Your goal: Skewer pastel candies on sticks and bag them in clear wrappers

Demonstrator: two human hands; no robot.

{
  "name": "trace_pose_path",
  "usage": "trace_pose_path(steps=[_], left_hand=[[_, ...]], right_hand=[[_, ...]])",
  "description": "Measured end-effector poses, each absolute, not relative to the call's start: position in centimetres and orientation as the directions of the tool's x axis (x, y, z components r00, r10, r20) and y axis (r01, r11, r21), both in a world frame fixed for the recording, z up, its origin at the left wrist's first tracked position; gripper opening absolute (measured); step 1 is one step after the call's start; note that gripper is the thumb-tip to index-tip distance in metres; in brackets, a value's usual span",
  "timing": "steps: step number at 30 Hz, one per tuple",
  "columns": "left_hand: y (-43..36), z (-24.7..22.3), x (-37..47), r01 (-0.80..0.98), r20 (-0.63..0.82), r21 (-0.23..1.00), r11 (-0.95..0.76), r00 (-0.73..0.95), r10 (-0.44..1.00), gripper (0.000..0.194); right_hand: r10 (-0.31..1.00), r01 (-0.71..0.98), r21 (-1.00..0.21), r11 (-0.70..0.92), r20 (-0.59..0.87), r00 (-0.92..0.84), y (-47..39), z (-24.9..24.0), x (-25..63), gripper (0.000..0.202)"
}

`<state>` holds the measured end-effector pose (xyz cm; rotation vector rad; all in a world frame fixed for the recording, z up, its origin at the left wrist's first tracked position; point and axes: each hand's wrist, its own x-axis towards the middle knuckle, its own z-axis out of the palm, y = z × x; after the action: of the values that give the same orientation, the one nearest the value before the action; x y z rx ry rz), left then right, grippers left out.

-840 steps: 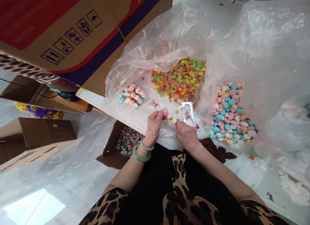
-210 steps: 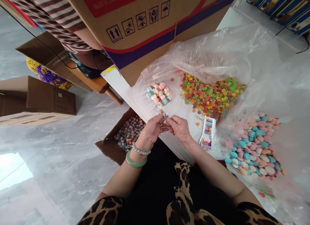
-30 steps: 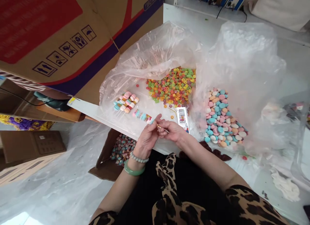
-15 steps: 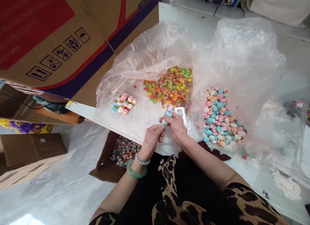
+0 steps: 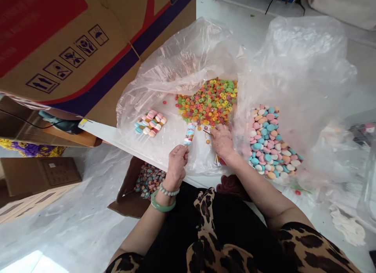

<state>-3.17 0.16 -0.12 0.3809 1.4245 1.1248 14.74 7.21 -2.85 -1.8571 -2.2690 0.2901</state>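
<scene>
My left hand [image 5: 178, 162] pinches the lower end of a wrapped candy skewer [image 5: 189, 133], which points up and away over the plastic sheet. To its right, my right hand [image 5: 222, 140] has its fingers curled at the near edge of the ring candy pile [image 5: 213, 100]; a thin dark tie shows at its fingertips. Several unwrapped candy skewers [image 5: 150, 123] lie together on the left. Pastel oval candies [image 5: 268, 141] are heaped on the right.
A large cardboard box [image 5: 114, 89] stands at the back left. Below the table edge, an open carton [image 5: 126, 190] holds many wrapped candies. Crumpled clear plastic [image 5: 305, 69] spreads over the back right, and white tissue [image 5: 346, 226] lies at the lower right.
My hands have moved apart. The skewer, held between both hands before, is now in my left hand alone. My right hand has shifted right, over where the white packet showed.
</scene>
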Motion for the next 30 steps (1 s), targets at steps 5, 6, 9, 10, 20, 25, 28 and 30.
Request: trace_pose_path(steps=[5,6,9,10,20,25,28,30], left_hand=[[0.3,-0.2,-4.0,-0.372,-0.541,0.817,0.441,-0.231,0.808,0.028],[0.3,-0.2,-4.1,-0.359,-0.531,0.825,0.437,-0.225,0.817,0.028],[0.5,0.0,-3.7,-0.344,-0.558,0.808,0.478,-0.186,0.809,0.030],[0.5,0.1,-3.4,-0.347,-0.578,0.794,0.499,-0.175,0.797,0.030],[0.3,0.5,-1.6,-0.388,-0.559,0.777,0.496,-0.064,0.827,0.037],[0.3,-0.3,-2.3,-0.377,-0.550,0.792,0.480,-0.098,0.829,0.037],[0.4,-0.5,-2.3,-0.405,-0.555,0.787,0.466,-0.134,0.821,0.035],[0.4,-0.7,-2.1,-0.418,-0.548,0.785,0.457,-0.125,0.827,0.035]], right_hand=[[0.983,0.755,-0.630,0.180,0.096,-0.154,7.4,-1.7,16.1,0.020],[0.990,0.679,-0.722,0.136,0.066,-0.128,7.4,-1.3,16.4,0.017],[0.993,0.419,-0.906,-0.064,-0.098,-0.061,7.1,-0.1,16.4,0.010],[0.991,0.357,-0.929,-0.094,-0.123,-0.060,6.8,0.3,16.0,0.009],[0.945,0.746,-0.589,0.311,0.110,-0.308,2.3,0.6,10.3,0.021],[0.917,0.698,-0.630,0.342,0.061,-0.394,2.5,0.1,11.2,0.020],[0.952,0.649,-0.734,0.201,-0.009,-0.305,2.3,0.2,11.7,0.017],[0.965,0.613,-0.787,0.065,-0.106,-0.239,2.3,0.3,11.8,0.016]])
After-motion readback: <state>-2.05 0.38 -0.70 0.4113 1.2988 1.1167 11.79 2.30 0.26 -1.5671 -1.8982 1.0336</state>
